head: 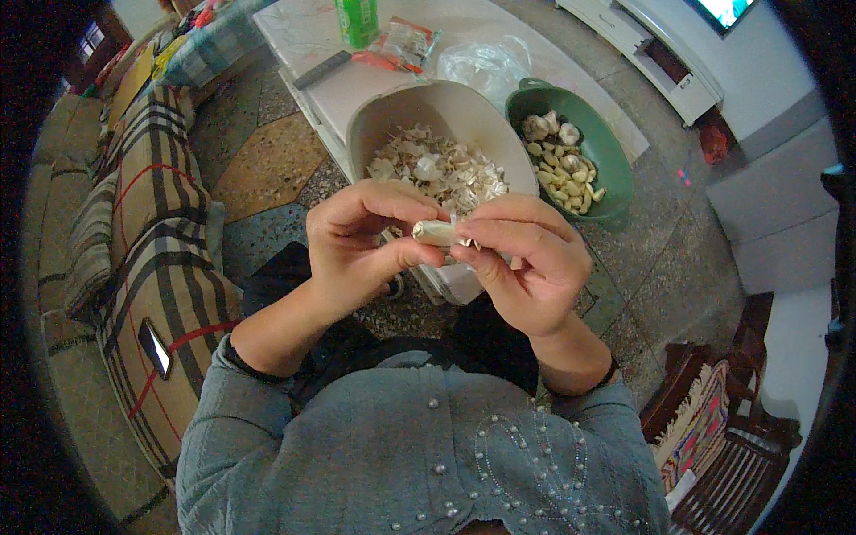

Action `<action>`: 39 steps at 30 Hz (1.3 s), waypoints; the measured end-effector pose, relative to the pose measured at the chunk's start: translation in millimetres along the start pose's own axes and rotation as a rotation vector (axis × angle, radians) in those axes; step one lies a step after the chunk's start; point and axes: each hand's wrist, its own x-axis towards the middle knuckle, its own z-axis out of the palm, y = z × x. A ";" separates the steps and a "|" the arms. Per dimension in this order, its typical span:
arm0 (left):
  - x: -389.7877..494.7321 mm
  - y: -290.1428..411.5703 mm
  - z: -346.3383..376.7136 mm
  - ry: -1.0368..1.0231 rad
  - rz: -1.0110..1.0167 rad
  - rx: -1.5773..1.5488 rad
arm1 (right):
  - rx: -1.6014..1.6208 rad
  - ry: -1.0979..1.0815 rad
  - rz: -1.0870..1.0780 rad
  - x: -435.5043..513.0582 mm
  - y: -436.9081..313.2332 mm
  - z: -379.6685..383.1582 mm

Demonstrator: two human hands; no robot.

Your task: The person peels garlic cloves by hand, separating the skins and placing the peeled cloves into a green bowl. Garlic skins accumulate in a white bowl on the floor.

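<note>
Between my two hands is a garlic clove [435, 233] with bits of papery skin still on it. My left hand [361, 231] pinches its left end between thumb and fingers. The thumb and fingertips of my right hand [528, 254] grip the right end, where loose skin sticks out. Just beyond my hands stands a pale plastic basin [461, 100] holding a heap of garlic skins [461, 174]. To its right, a green plastic bowl [612, 154] contains peeled garlic cloves [568, 184] and several whole garlic bulbs [552, 127].
The basin and bowl rest on a low table [562, 60]. At its far side are a green can [356, 20], a red snack packet [401, 47], a clear plastic bag [485, 63] and a black remote control [323, 70]. A plaid-covered sofa [160, 221] with a phone [155, 349] stands left; a wooden chair [722, 461] right.
</note>
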 end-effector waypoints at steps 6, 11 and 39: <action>-1.8 -2.8 8.4 0.091 -0.168 -0.241 | 0.247 0.076 0.334 -9.0 1.0 3.8; 0.5 1.5 7.2 0.022 -0.116 0.111 | 0.239 0.102 0.356 -10.4 9.7 7.3; -5.0 -27.1 -4.8 0.098 -0.305 -0.251 | -0.167 -0.121 0.312 -9.2 70.6 -14.6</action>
